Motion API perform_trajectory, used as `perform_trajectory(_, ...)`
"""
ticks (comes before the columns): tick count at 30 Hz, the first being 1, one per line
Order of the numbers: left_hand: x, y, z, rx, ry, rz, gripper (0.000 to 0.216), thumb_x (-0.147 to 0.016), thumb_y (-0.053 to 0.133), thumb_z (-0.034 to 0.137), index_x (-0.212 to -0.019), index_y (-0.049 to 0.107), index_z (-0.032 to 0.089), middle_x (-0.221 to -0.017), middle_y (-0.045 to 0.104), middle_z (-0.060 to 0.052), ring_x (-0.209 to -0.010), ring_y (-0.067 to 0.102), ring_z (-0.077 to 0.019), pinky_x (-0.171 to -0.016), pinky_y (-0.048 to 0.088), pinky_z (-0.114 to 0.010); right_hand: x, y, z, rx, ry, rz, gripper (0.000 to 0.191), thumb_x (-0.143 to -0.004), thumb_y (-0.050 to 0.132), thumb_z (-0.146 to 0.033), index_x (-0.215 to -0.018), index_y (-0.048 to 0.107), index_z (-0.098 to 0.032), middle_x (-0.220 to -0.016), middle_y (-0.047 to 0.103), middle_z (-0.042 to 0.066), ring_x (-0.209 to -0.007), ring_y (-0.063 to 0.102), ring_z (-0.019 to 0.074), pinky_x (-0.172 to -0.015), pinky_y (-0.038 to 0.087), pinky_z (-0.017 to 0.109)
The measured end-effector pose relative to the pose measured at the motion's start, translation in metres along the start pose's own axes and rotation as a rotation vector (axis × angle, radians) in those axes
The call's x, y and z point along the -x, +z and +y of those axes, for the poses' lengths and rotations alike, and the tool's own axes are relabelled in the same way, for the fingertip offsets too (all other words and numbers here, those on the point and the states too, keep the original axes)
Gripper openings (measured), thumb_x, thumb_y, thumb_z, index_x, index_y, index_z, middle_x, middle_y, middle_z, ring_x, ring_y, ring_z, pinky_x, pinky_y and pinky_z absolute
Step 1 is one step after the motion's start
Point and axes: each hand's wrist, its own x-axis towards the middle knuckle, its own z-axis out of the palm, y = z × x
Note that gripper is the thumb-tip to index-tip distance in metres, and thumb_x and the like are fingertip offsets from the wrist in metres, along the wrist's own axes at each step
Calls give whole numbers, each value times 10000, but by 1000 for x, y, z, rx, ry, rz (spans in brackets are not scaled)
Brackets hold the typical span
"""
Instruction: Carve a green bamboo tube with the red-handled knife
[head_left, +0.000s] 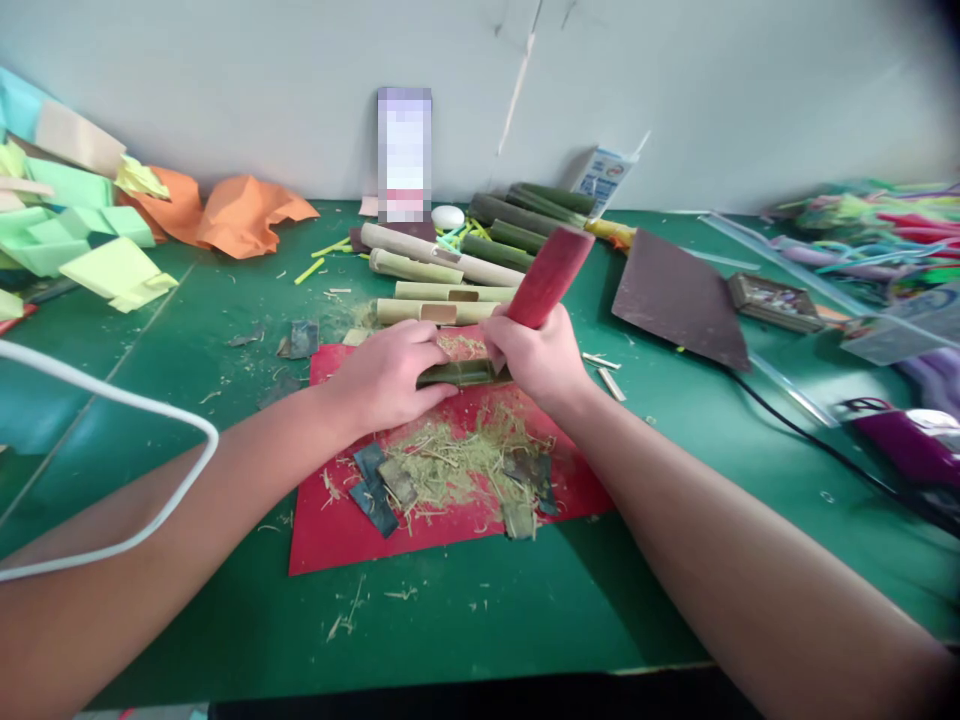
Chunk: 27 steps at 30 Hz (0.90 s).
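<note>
Left hand [394, 375]: fingers curled round tube [472, 373], near red sheet [322, 535]'s far edge; right hand [544, 355]: fingers closed on tool [551, 278], lower end at tube; notched tubes [397, 313] beyond look done; held one seemingly unfinished.

Tube [457, 374] in left fingers [429, 354], over the sheet [319, 545] on the surface [525, 610]; right fingers [498, 332] at its right end with the tool [551, 275]. Shavings [457, 462] on the sheet, near side of the fingers; tube row [480, 269] behind them, phone [405, 150] farther back against the wall [262, 80]. Crumpled paper [247, 212] back-left of the fingers, panel [667, 290] back-right, box [776, 302] just right of the panel.
</note>
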Motion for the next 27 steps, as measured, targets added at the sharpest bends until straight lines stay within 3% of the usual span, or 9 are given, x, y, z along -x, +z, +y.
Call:
perform_trajectory(14,1,2,-1,37,-17,22,190,-846,691,299,-973,689,157,-931,629,-78,-910,608,-238,-771,519,-380,-1,0,9,33,-73,71,237,-772,577,-237,-550,501,-206,-546,488,-24,-554,461,112,-558,405,287)
perform_trajectory(27,-1,-1,-3,43,-19,-14,197,-861,686,316,-935,704,135,-917,624,-87,-897,610,-237,-782,527,-390,-1,0,3,40,-45,35,244,-721,576,-206,-527,429,-224,-503,447,-30,-517,417,108,-486,339,280)
